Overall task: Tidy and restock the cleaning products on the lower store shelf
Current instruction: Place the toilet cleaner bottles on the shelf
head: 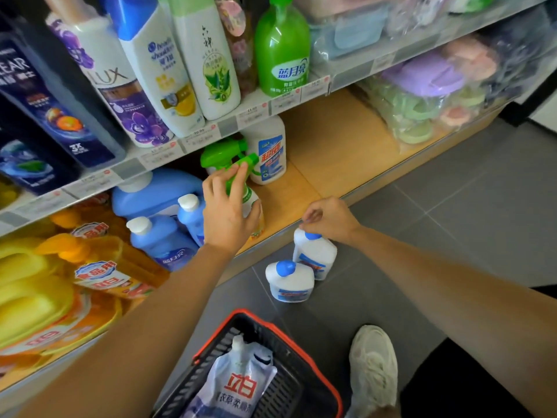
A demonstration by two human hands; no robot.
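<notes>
Spray bottle: green-headed, upright on lower shelf, frame centre | Left hand: grip clamped round its neck | Right hand: grip pinched on top of white bottle, on floor right of centre | Second white bottle: just beside it | Basket: bottom centre, holds refill pouch.

One head-worn camera looks forward and down, close over the lower shelf and floor
</notes>
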